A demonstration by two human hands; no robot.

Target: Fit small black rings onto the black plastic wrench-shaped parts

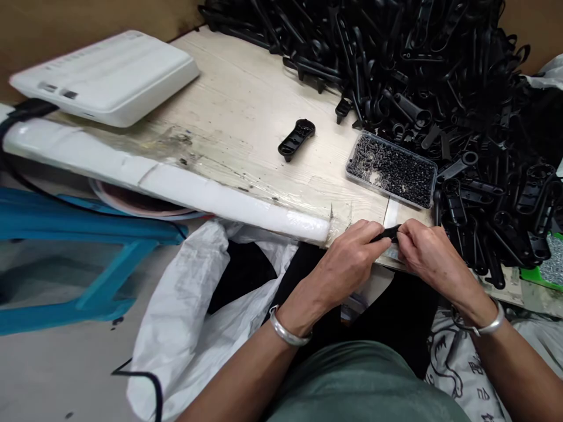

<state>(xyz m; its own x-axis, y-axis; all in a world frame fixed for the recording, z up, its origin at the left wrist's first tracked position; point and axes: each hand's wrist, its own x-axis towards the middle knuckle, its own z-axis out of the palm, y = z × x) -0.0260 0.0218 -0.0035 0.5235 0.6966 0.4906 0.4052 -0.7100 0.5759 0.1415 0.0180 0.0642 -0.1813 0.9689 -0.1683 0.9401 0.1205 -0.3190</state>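
At the table's front edge, my left hand (352, 258) pinches a small black plastic part (387, 234) between thumb and fingers. My right hand (420, 243) closes on the other end of the same part, its fingertips curled inward. Most of that part is hidden by my fingers. Just beyond my hands stands a clear plastic box (352, 167) filled with tiny dark pieces. A single black plastic lever-shaped part (296, 139) lies on the table farther off, apart from both hands.
A large heap of black plastic parts (396, 53) covers the back and right of the table (237, 99). A white device (118, 76) with a black cable stands at the left. Below are a blue stool (109, 234), a white sack (176, 316) and a green-edged tray (539, 275).
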